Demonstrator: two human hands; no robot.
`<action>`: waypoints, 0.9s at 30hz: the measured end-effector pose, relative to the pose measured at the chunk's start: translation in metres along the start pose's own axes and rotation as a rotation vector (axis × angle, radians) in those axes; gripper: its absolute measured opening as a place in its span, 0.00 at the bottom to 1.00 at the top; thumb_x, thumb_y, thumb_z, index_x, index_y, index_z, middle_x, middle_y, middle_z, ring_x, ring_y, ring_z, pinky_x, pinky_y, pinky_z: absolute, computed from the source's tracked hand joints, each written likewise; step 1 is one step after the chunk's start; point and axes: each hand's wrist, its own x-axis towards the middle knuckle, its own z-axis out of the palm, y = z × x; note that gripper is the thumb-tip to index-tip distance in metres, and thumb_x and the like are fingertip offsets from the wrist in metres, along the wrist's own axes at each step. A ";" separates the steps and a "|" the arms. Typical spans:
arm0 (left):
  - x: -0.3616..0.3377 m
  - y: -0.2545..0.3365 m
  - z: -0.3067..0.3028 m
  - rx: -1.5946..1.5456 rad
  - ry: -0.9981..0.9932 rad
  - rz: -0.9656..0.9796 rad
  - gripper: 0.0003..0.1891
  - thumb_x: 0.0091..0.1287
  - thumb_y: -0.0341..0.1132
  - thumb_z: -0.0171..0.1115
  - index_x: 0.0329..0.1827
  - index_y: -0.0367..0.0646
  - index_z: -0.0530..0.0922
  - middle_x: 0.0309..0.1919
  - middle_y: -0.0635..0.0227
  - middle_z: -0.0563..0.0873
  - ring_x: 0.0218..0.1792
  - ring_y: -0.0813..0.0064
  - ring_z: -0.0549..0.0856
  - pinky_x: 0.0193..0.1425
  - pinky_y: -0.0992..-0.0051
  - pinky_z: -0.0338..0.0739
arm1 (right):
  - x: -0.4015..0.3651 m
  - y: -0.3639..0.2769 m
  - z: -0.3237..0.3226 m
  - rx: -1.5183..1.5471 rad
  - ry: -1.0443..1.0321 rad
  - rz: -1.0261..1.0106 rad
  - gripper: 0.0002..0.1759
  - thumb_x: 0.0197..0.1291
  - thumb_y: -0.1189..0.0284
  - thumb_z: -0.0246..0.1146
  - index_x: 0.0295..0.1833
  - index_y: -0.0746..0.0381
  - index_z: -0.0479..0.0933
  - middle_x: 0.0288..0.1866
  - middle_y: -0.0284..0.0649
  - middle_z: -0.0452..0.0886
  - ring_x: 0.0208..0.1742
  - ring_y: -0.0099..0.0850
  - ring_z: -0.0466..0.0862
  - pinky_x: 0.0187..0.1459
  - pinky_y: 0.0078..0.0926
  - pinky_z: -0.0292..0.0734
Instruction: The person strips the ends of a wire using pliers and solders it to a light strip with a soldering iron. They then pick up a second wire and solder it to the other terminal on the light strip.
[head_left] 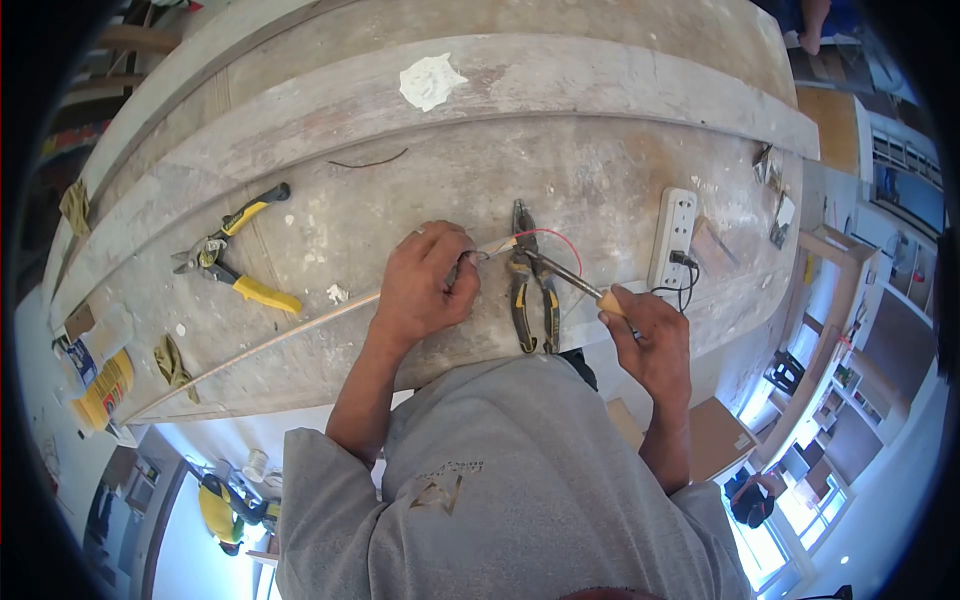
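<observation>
My left hand (428, 282) is closed around the end of a long thin strip (290, 337) that runs down to the left across the workbench (330, 220). Between my hands a thin red wire (560, 238) curves out from a pale piece near the strip's end. My right hand (645, 335) grips the light handle of a soldering iron (580, 281), its metal shaft pointing up and left toward that piece. Beneath the shaft's tip lie yellow and black pliers (535, 290). What my left fingertips pinch is partly hidden.
Yellow-handled snips (235, 250) lie open at left. A white power strip (673, 240) with a black plug sits at right, beside a small wood block (714, 244). A raised board (560, 85) crosses the bench's far side. A yellow container (105, 390) stands far left. Other people are beyond.
</observation>
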 end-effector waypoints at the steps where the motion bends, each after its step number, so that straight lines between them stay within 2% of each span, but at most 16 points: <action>1: 0.000 0.000 0.000 0.001 -0.006 -0.002 0.09 0.61 0.22 0.70 0.41 0.42 0.81 0.38 0.60 0.88 0.39 0.53 0.89 0.43 0.57 0.84 | 0.000 0.000 0.000 -0.001 0.000 0.000 0.18 0.65 0.72 0.79 0.58 0.67 0.90 0.38 0.49 0.91 0.34 0.46 0.89 0.37 0.42 0.84; 4: 0.000 -0.002 -0.001 0.009 -0.015 0.036 0.09 0.63 0.20 0.67 0.44 0.40 0.81 0.40 0.57 0.88 0.37 0.53 0.88 0.40 0.60 0.84 | 0.000 0.000 -0.001 -0.003 0.000 -0.008 0.18 0.65 0.72 0.79 0.59 0.68 0.90 0.38 0.49 0.91 0.34 0.46 0.89 0.37 0.42 0.83; 8: 0.000 -0.002 0.000 0.010 -0.011 0.048 0.09 0.63 0.20 0.67 0.44 0.40 0.81 0.40 0.57 0.88 0.37 0.53 0.88 0.41 0.60 0.84 | 0.001 -0.002 -0.002 0.006 -0.005 0.003 0.19 0.65 0.72 0.79 0.59 0.68 0.90 0.39 0.49 0.91 0.35 0.46 0.89 0.38 0.42 0.84; 10: 0.000 -0.002 0.000 0.019 -0.014 0.025 0.08 0.62 0.22 0.70 0.41 0.42 0.81 0.39 0.59 0.88 0.40 0.52 0.89 0.44 0.56 0.85 | 0.001 -0.003 -0.003 0.008 -0.006 0.007 0.19 0.65 0.72 0.79 0.59 0.68 0.90 0.39 0.49 0.91 0.35 0.47 0.90 0.38 0.42 0.84; 19: -0.006 -0.008 0.006 0.161 -0.026 0.154 0.11 0.56 0.24 0.69 0.42 0.42 0.81 0.43 0.59 0.88 0.40 0.54 0.86 0.49 0.56 0.82 | 0.000 -0.004 -0.005 0.001 0.011 0.015 0.18 0.65 0.73 0.79 0.58 0.68 0.90 0.39 0.50 0.91 0.35 0.47 0.90 0.38 0.42 0.84; 27: -0.005 -0.006 0.005 0.127 -0.018 0.133 0.12 0.56 0.22 0.69 0.41 0.42 0.81 0.42 0.59 0.88 0.40 0.53 0.86 0.51 0.56 0.81 | -0.003 -0.001 -0.001 0.018 0.041 -0.002 0.18 0.65 0.73 0.79 0.57 0.68 0.90 0.38 0.50 0.91 0.34 0.47 0.90 0.38 0.42 0.85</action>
